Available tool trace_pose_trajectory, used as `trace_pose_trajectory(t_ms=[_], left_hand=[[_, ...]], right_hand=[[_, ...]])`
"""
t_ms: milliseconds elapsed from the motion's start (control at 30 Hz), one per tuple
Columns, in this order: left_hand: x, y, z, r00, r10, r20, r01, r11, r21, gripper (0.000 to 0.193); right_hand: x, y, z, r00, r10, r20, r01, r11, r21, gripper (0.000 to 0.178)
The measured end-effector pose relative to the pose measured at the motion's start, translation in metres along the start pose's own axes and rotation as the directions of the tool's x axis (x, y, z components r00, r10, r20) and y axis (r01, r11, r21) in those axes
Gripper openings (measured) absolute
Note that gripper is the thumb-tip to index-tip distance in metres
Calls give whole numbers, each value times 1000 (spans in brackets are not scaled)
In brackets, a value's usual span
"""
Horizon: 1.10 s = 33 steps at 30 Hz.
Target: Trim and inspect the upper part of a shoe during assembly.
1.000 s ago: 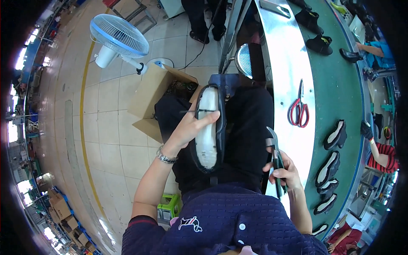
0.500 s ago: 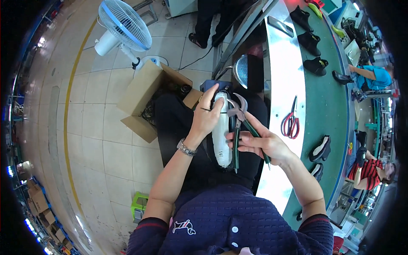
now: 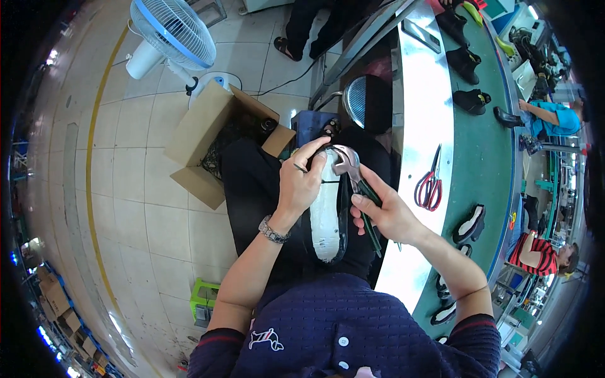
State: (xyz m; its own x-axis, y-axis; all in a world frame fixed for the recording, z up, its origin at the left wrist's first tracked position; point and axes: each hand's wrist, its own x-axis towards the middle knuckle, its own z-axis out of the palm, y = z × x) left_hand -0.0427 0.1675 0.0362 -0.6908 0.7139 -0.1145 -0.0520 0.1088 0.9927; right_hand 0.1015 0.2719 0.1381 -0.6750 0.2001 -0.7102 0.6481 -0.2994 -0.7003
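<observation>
A black shoe upper on a white last point(image 3: 325, 220) lies in my lap, its pale underside up and its rounded heel or toe end towards my body. My left hand point(image 3: 299, 189) is wrapped round its far end, fingers along the left side and thumb on top. In my right hand point(image 3: 392, 213) are lasting pincers point(image 3: 348, 164) with dark green handles, drawn close together. Their curved jaws sit at the far right rim of the shoe; whether they pinch any material cannot be made out. A thin dark strip sticks out by my left fingers.
Right of me, a metal ledge point(image 3: 413, 252) bears red-handled scissors point(image 3: 430, 188) and a phone point(image 3: 421, 36). Beyond it runs a green conveyor point(image 3: 479, 151) with several shoes. An open cardboard box point(image 3: 192, 142) and a fan point(image 3: 173, 31) stand left. Other people are farther off.
The pincers have moved left onto the shoe's far rim, and their spread handles have come together. My right fingers have closed more tightly round them. My left hand still holds the shoe.
</observation>
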Motion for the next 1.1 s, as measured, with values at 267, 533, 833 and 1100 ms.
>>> trace_pose_trajectory(t_ms=[267,533,833,1100], left_hand=[[2,1,-2,1000,23,19,-23,1000,-4,29],[6,-1,-22,950,-160,269,226,945,-238,37],[8,7,-7,938,-311,152,342,894,-287,33],[4,1,-6,984,-129,125,153,967,-202,34]], right_hand=[[2,24,3,971,-218,-97,195,958,-210,61],[-7,-7,-11,991,-135,-26,87,764,-639,58],[-9,0,-13,969,-245,-33,162,732,-661,60],[0,-35,9,684,-689,-239,301,566,-768,66]])
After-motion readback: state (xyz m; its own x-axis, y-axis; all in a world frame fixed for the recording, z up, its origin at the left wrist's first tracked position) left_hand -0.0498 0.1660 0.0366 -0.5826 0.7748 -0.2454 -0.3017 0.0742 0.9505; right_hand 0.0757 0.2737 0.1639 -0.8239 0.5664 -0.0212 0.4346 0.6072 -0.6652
